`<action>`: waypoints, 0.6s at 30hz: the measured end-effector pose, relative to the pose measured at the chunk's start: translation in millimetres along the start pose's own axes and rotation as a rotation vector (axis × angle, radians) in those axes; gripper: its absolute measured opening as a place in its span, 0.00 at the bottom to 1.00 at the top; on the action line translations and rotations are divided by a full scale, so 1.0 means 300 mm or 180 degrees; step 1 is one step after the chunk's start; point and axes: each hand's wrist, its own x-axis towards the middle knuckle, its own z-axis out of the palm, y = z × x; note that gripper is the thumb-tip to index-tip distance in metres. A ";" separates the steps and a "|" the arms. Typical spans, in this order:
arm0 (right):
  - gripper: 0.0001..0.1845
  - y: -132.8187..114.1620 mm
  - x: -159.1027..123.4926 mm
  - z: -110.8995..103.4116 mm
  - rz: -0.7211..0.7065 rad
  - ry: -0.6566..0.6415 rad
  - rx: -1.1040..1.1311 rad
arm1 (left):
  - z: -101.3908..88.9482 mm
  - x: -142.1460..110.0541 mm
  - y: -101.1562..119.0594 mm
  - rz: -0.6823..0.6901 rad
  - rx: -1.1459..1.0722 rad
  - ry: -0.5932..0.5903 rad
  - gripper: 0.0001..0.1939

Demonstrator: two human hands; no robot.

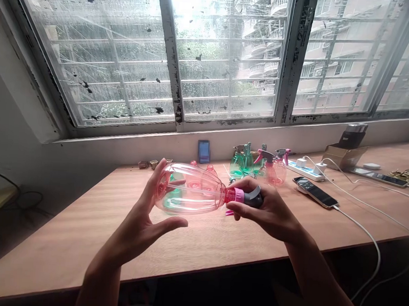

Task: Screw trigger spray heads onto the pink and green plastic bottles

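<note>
A clear pink spray bottle (192, 193) lies sideways in the air between my hands, above the wooden table. Its base rests against the palm and fingers of my left hand (141, 222), with the thumb stretched out below the bottle. Some of those fingers show blurred through the plastic. At the other end, my right hand (268, 209) grips the dark grey spray head (253, 197) by the pink collar (238, 195) on the neck. A thin tube runs inside the bottle. Behind it, partly hidden, are pink bottles without spray heads (210, 169) and something green.
Green spray bottles (247, 162) and pink spray bottles (275, 170) stand at the back. A small phone (203, 151) leans against the wall. To the right are a charging phone (315, 192), a power strip (304, 169), white cables and a cardboard box (344, 156).
</note>
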 end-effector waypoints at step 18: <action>0.17 0.006 0.005 0.000 0.0014 -0.0037 0.0137 | 0.016 0.004 -0.009 -0.0166 0.0137 0.0030 0.52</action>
